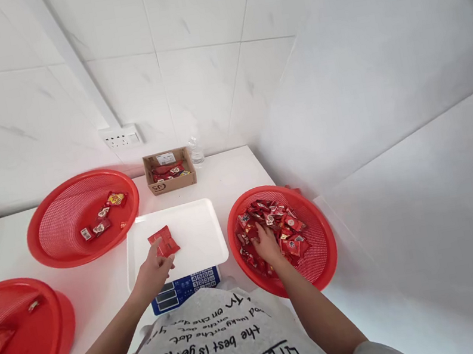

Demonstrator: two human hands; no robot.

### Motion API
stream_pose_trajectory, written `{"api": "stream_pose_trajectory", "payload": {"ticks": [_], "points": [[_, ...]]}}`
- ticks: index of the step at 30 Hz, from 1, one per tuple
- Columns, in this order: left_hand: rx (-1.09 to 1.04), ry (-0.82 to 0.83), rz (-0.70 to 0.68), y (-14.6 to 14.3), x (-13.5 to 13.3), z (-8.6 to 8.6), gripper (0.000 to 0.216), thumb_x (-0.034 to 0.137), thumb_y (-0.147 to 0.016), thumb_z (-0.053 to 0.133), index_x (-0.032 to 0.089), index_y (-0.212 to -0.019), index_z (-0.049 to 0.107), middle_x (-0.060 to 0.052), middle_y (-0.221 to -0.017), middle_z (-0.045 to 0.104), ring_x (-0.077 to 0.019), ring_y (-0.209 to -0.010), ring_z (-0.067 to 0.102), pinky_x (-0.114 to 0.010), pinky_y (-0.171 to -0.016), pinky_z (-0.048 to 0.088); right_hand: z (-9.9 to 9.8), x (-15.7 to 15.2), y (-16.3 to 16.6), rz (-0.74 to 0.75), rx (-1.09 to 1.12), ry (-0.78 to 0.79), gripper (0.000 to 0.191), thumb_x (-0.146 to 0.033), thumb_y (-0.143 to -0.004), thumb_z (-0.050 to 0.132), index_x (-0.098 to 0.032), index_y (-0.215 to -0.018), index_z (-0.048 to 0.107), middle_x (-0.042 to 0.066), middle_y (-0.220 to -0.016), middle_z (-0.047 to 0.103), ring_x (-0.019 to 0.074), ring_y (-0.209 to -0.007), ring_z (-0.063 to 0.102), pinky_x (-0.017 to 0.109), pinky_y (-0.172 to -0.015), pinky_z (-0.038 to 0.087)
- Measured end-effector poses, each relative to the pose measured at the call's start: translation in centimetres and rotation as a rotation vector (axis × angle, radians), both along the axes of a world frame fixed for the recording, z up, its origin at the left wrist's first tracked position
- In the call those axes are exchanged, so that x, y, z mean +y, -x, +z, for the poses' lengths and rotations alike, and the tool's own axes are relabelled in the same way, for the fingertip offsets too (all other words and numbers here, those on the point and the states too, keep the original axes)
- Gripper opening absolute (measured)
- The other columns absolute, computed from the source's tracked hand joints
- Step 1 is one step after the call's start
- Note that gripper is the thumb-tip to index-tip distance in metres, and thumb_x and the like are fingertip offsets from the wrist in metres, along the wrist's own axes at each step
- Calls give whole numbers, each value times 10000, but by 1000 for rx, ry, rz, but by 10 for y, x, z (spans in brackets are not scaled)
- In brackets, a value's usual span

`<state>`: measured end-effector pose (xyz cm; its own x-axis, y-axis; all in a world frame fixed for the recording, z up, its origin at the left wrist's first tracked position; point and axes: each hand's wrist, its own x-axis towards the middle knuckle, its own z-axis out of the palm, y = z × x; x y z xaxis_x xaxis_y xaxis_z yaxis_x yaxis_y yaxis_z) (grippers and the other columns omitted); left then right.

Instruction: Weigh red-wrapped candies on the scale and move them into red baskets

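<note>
My left hand (155,271) pinches a small red packet (164,241) over the white tray of a weighing scale (195,232). The scale's blue keypad and display (185,287) show just below the tray. My right hand (267,243) reaches into a red mesh basket (321,247) on the right, fingers curled down among several red snack packets (289,234). What those fingers hold is hidden by the pile.
A second red basket (51,220) at the back left holds several packets. A third red basket (31,332) sits at the near left. A small cardboard box (169,171) with packets and a clear bottle (196,150) stand by the tiled wall. A wall socket (122,137) is above.
</note>
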<state>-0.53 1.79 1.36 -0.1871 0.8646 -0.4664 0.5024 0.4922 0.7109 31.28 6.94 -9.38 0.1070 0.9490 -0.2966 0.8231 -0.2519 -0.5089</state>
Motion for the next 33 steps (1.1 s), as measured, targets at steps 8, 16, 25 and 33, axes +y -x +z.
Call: {"api": "stream_pose_trajectory", "payload": {"ticks": [8, 16, 25, 33], "points": [[-51, -1, -18, -7, -3, -2, 612, 410, -770, 496, 194, -1323, 351, 14, -666, 630, -176, -618, 595, -301, -618, 475, -8, 14, 18, 8, -277, 242, 815, -617, -767, 462, -271, -1443, 166, 184, -1415, 317, 386, -1313, 231, 635, -980, 156], [-100, -1, -68, -4, -7, -18, 564, 420, -765, 493, 188, -1274, 421, 16, -698, 611, -157, -591, 564, -285, -605, 450, -13, 13, 21, 45, -273, 92, 521, -355, -827, 468, -232, -1330, 408, 150, -1298, 477, 318, -1179, 413, 490, -948, 299], [-151, -20, -126, -5, -10, -24, 466, 444, -744, 507, 191, -1135, 542, 6, -706, 613, -167, -656, 568, -281, -627, 443, -2, 0, 5, -167, 374, -55, 334, -306, -809, 476, -230, -1121, 568, 41, -1121, 635, 189, -1026, 572, 314, -890, 423], [-245, -12, -240, -19, -9, -17, 421, 447, -761, 492, 187, -1087, 550, 15, -702, 593, -155, -627, 570, -286, -648, 448, 59, -15, 10, -552, 1302, 281, 235, -391, -720, 670, -210, -864, 631, 27, -826, 702, 173, -710, 648, 308, -665, 517]]}}
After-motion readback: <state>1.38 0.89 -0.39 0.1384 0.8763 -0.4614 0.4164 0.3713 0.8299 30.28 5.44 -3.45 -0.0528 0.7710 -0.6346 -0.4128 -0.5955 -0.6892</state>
